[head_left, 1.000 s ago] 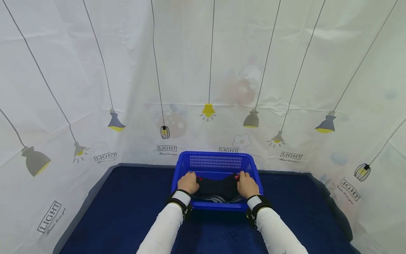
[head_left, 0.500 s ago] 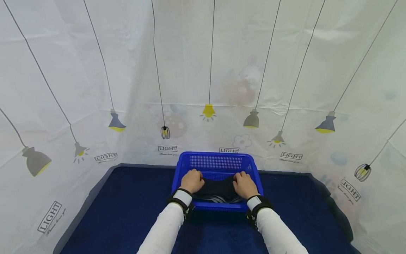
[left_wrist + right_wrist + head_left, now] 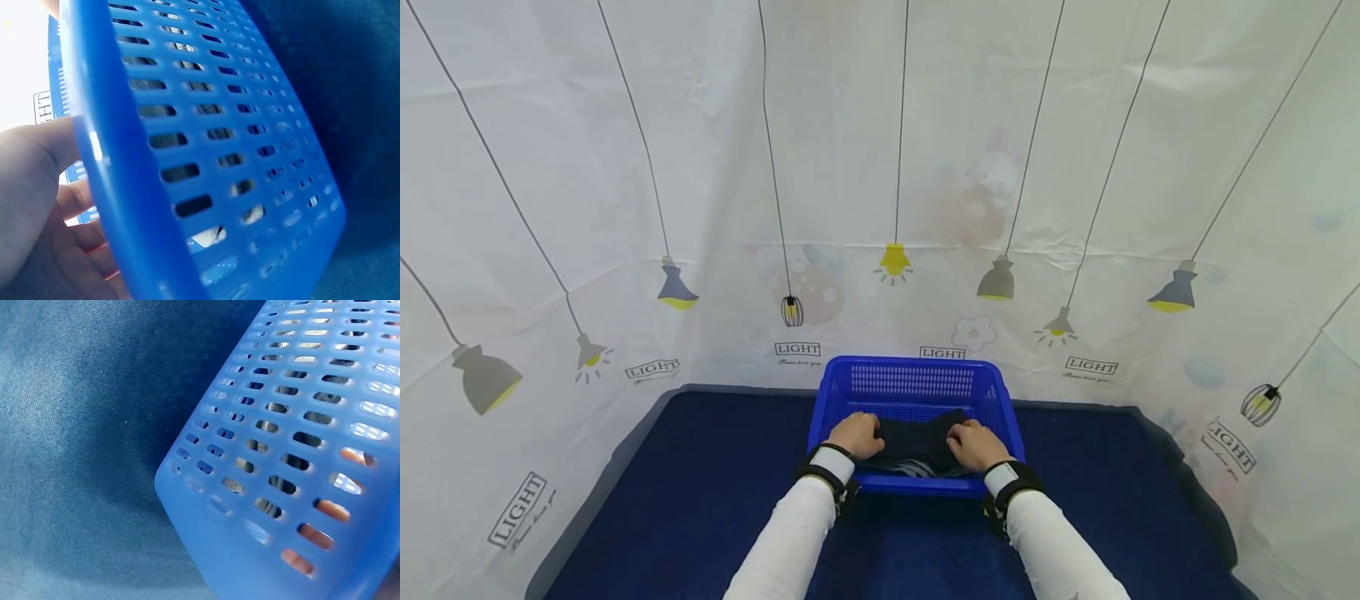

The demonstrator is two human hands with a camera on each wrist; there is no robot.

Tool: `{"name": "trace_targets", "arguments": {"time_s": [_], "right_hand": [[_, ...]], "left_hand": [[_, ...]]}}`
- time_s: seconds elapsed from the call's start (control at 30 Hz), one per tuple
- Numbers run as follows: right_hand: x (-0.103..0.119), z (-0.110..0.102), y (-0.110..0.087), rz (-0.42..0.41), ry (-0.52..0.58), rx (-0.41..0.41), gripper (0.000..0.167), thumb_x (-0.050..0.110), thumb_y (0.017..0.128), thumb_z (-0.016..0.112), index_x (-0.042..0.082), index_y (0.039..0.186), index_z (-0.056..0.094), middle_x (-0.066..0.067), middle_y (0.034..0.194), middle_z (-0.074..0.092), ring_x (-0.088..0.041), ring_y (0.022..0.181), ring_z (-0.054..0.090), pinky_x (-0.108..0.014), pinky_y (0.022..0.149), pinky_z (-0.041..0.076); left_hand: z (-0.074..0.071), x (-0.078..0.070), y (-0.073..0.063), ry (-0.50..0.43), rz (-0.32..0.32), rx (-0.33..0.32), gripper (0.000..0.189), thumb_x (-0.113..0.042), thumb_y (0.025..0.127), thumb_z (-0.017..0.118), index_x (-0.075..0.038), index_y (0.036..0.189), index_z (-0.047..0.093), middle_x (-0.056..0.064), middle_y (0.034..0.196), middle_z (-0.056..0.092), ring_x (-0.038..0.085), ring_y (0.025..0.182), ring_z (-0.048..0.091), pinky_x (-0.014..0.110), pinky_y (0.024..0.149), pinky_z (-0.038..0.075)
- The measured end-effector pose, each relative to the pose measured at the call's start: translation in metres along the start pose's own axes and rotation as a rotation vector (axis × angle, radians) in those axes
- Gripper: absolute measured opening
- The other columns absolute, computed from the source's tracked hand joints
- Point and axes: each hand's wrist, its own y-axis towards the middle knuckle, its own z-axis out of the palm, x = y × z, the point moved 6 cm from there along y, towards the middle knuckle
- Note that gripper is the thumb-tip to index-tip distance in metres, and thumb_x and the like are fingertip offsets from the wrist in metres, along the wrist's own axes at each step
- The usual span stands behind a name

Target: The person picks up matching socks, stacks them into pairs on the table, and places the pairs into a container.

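A dark folded cloth [image 3: 917,443] lies in the blue plastic basket [image 3: 910,364]. Its far right corner, with a bit of red beside it, shows beyond my right hand. My left hand [image 3: 856,435] is at the left edge of the cloth, thumb and forefinger apart. My right hand [image 3: 977,447] rests at its right edge, fingers loosely bent. In the left wrist view, part of my left hand [image 3: 37,206] appears inside the rim, its fingertips hidden. Only slivers of the right fingers [image 3: 315,536] show through the basket slots in the right wrist view.
Grey-and-white striped fabric [image 3: 913,468] shows under the near edge of the dark cloth. The basket stands on a dark blue covered table [image 3: 730,492]. A white curtain [image 3: 850,167] printed with lamps hangs behind and at both sides.
From gripping the cloth's far corners, both hands have moved inward, then slightly nearer to me. The cloth's right corner has come out from under the right hand.
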Motion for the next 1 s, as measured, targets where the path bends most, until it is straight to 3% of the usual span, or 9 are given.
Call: {"name": "trace_targets", "arguments": {"time_s": [0.17, 0.4, 0.53, 0.77, 1.0], "right_hand": [[0.003, 0.001, -0.002, -0.061, 0.010, 0.019, 0.020, 0.011, 0.094, 0.060, 0.001, 0.103, 0.075, -0.021, 0.109, 0.072, -0.042, 0.108, 0.066, -0.054, 0.096, 0.052], [0.003, 0.004, -0.003, -0.070, 0.026, 0.071, 0.019, 0.011, 0.094, 0.061, 0.001, 0.100, 0.076, -0.017, 0.106, 0.076, -0.043, 0.122, 0.061, -0.054, 0.101, 0.049], [0.003, 0.005, -0.003, -0.079, 0.036, 0.077, 0.019, 0.012, 0.094, 0.061, 0.001, 0.100, 0.076, -0.020, 0.110, 0.074, -0.045, 0.126, 0.059, -0.056, 0.102, 0.048], [0.003, 0.000, -0.005, -0.031, 0.069, 0.093, 0.021, 0.015, 0.097, 0.060, 0.003, 0.109, 0.073, -0.031, 0.135, 0.058, -0.051, 0.126, 0.056, -0.061, 0.103, 0.046], [0.011, -0.019, -0.012, 0.001, 0.018, 0.050, 0.027, 0.019, 0.099, 0.061, 0.006, 0.120, 0.069, -0.025, 0.136, 0.058, -0.047, 0.125, 0.056, -0.062, 0.099, 0.047]], "left_hand": [[0.001, 0.000, 0.000, 0.017, -0.003, 0.007, 0.033, -0.020, 0.090, 0.070, -0.003, 0.118, 0.070, 0.019, 0.124, 0.069, 0.037, 0.117, 0.065, 0.050, 0.099, 0.052], [0.004, 0.000, -0.002, 0.016, -0.015, 0.029, 0.026, -0.019, 0.090, 0.070, -0.005, 0.112, 0.075, 0.015, 0.117, 0.074, 0.036, 0.111, 0.069, 0.050, 0.095, 0.054], [0.004, 0.000, -0.003, 0.012, -0.011, 0.040, 0.027, -0.019, 0.091, 0.069, -0.005, 0.114, 0.075, 0.014, 0.118, 0.074, 0.036, 0.112, 0.069, 0.050, 0.096, 0.054], [0.003, 0.002, -0.007, 0.037, 0.006, 0.042, 0.037, -0.030, 0.095, 0.067, -0.006, 0.123, 0.070, 0.017, 0.128, 0.069, 0.036, 0.121, 0.064, 0.052, 0.102, 0.050], [-0.012, -0.008, -0.022, 0.067, 0.022, -0.006, 0.043, -0.032, 0.096, 0.065, -0.004, 0.128, 0.066, 0.018, 0.133, 0.064, 0.036, 0.125, 0.061, 0.051, 0.103, 0.049]]}}
